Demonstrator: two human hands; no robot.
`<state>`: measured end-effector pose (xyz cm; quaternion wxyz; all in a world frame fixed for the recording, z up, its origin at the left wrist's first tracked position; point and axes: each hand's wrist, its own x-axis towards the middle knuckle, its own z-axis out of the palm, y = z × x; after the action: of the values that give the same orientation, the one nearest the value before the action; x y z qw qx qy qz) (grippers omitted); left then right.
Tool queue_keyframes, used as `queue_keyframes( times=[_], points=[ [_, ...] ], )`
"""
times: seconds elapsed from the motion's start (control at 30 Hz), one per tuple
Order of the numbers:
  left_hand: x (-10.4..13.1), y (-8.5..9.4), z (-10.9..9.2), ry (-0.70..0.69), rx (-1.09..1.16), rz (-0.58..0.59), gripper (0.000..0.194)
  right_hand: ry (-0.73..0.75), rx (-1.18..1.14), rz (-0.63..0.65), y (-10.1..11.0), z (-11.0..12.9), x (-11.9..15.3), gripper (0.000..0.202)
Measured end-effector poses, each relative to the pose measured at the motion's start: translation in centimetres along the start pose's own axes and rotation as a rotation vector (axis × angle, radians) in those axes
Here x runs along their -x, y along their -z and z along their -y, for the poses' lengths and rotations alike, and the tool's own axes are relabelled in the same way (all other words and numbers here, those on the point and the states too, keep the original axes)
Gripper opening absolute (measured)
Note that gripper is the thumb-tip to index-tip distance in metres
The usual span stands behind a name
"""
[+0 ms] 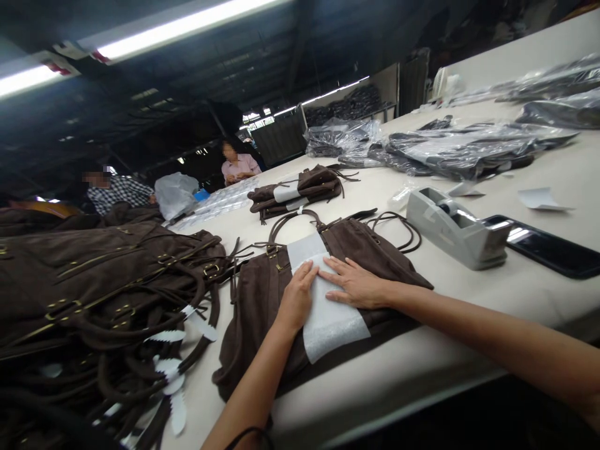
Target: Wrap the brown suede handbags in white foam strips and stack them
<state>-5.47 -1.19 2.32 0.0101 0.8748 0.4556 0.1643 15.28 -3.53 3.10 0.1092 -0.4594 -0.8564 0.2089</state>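
A: Where is the bag?
B: The dark brown bag lies flat on the pale bench, at its near edge. A white sheet runs across its middle.
A: And the hands?
B: The left grip and right grip, both bare hands, rest side by side on the sheet. Both look released: palms down, the right fingers spread, grasping nothing.
A: Which step is this?
B: Judging by the pose, smoothing the sheet against the bag.
A: What would the next move call for?
B: Probably holding the sheet snug while fastening it; a grey tape dispenser stands near, on the right. Whether the sheet passes underneath is hidden.
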Motion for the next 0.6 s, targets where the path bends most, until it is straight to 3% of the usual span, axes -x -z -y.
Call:
queue_keyframes(
  times=[0.1,0.2,0.33,0.47,0.53,0.6],
  points=[
    [-0.3,0.3,-0.6,0.028,-0.007,0.073,0.051,0.011,-0.011,0.013,0.0,-0.5,-0.4,0.069],
    [-0.6,0.3,-1.6,0.063,-0.022,0.153,0.062,-0.011,-0.033,0.04,0.2,-0.8,-1.1,0.065],
    [-0.5,-0.1,-2.3,0.092,-0.011,0.186,0.069,-0.038,-0.035,0.009,1.3,0.3,-0.5,0.054],
    [-0.5,-1.1,-1.4,0.083,-0.008,0.146,0.072,-0.036,-0.061,-0.067,3.8,3.3,4.5,0.035],
    [-0.5,-1.7,-0.7,0.06,-0.045,0.124,0.073,-0.035,-0.177,-0.219,5.7,4.5,8.4,0.029],
    [-0.5,-2.1,-0.3,0.046,-0.073,0.117,0.074,-0.086,-0.287,-0.454,8.1,4.1,12.4,0.024]
  ],
)
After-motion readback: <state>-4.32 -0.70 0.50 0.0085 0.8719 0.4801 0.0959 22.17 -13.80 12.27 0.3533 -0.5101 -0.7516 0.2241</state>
